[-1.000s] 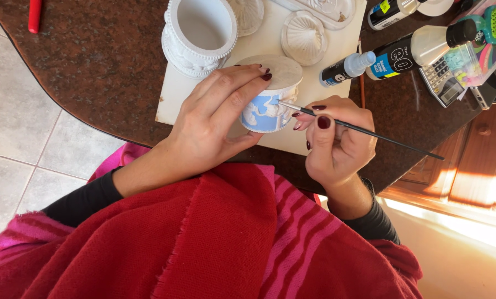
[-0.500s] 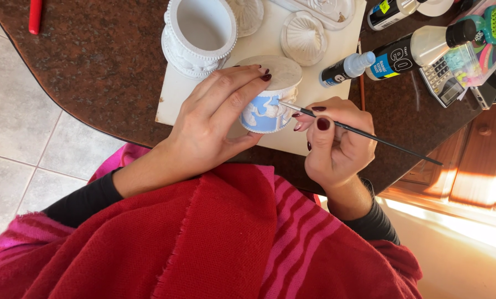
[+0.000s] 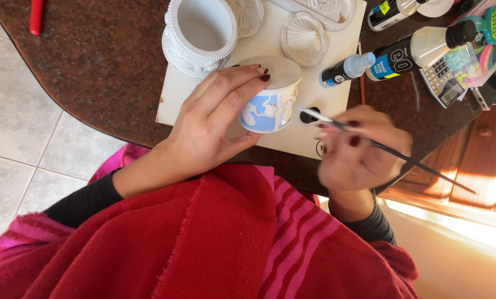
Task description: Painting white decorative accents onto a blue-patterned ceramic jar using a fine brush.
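my left hand (image 3: pixel 214 124) has its grip wrapped round the small blue-and-white pot (image 3: pixel 270 102) on the white board (image 3: pixel 336 119) on the tabletop (image 3: pixel 101 66); my blurred right hand (image 3: pixel 361 149) pinches a thin paintbrush (image 3: pixel 391 150) beside it.

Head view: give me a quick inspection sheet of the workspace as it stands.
Surface: dark speckled table with a white board on it.
Job's things: small pot, part blue with white relief, lying on its side on the board; thin paintbrush.
Clutter: larger white pot, round shell-pattern lid, small paint bottle, larger paint bottles, calculator, red object at the far edge.
Grippers: left hand grips the small pot; right hand, blurred, holds the paintbrush, tip clear of the pot.
Cables: nothing seen.
Surroundings: tiled floor, red and pink shawl, sunlit wooden cabinet.
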